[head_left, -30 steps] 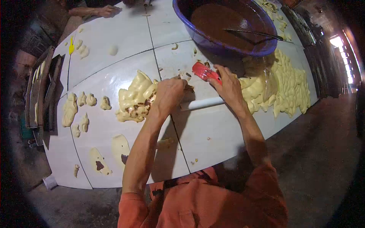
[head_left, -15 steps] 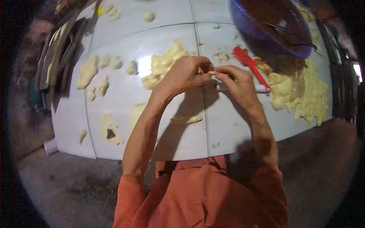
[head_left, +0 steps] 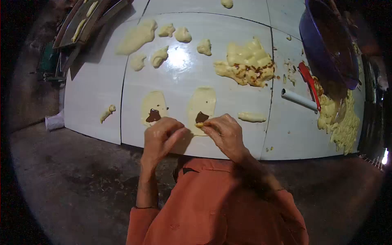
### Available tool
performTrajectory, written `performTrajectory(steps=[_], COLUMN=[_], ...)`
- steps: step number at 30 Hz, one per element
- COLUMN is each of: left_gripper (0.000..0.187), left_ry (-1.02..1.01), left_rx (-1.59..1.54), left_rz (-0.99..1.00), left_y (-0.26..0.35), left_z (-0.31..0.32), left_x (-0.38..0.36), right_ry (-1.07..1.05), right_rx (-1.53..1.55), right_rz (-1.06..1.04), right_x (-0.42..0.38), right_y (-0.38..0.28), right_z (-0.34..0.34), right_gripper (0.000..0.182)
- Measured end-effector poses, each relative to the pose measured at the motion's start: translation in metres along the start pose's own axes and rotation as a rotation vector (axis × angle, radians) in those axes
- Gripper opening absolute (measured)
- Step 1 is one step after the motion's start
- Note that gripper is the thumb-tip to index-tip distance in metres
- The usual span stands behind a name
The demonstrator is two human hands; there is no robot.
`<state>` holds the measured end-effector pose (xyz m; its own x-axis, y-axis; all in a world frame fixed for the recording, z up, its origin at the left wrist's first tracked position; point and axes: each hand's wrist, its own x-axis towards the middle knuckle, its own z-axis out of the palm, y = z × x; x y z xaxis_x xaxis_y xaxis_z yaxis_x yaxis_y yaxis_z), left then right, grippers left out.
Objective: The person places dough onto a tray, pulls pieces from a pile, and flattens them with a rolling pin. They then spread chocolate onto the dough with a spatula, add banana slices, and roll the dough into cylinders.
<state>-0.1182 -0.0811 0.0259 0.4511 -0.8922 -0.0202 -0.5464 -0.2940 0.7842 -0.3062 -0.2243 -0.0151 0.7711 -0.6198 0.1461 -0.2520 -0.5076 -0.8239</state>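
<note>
My right hand (head_left: 226, 134) pinches a small yellow-brown piece (head_left: 199, 125), whose kind I cannot make out, at the lower edge of a dark brown filling (head_left: 201, 117). That filling lies on a flat oval of dough (head_left: 203, 98). My left hand (head_left: 163, 138) is closed, with thumb and fingers curled together; anything inside is hidden. Just beyond it lies another flattened dough oval (head_left: 153, 101) with a dark filling patch (head_left: 154, 115). A rolled dough stick (head_left: 251, 117) rests to the right of my right hand.
Several dough lumps (head_left: 159, 56) and a larger brown-streaked dough mass (head_left: 249, 61) lie farther back on the white table (head_left: 98, 90). A white tube (head_left: 298, 99), a red-handled tool (head_left: 309, 83), a purple basin (head_left: 326, 45) and spread dough (head_left: 345, 122) are on the right. Trays (head_left: 83, 24) stand back left.
My hands have separated and come down toward the near table edge, the right one keeping the small piece. The view has shifted, and both filled dough ovals now show.
</note>
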Motion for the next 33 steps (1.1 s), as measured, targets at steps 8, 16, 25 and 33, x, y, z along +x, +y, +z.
performTrajectory(steps=[8, 16, 25, 33], left_gripper=[0.017, 0.017, 0.012, 0.032], left_ry=[-0.07, -0.11, -0.032, -0.12], left_rx=[0.153, 0.216, 0.087, 0.231], left_rz=[0.268, 0.456, 0.165, 0.275], left_y=[-0.021, -0.034, -0.019, -0.023], left_z=[0.022, 0.033, 0.018, 0.014], left_x=[-0.014, 0.0, 0.026, 0.023], right_ry=[-0.026, -0.137, -0.09, -0.169], right_rx=[-0.355, -0.427, -0.102, -0.283], right_rz=[-0.113, -0.268, 0.112, -0.07], right_x=[-0.003, -0.023, 0.002, 0.009], right_y=[-0.001, 0.009, 0.0, 0.002], right_z=[-0.001, -0.01, -0.021, -0.024], right_gripper=[0.02, 0.02, 0.012, 0.024])
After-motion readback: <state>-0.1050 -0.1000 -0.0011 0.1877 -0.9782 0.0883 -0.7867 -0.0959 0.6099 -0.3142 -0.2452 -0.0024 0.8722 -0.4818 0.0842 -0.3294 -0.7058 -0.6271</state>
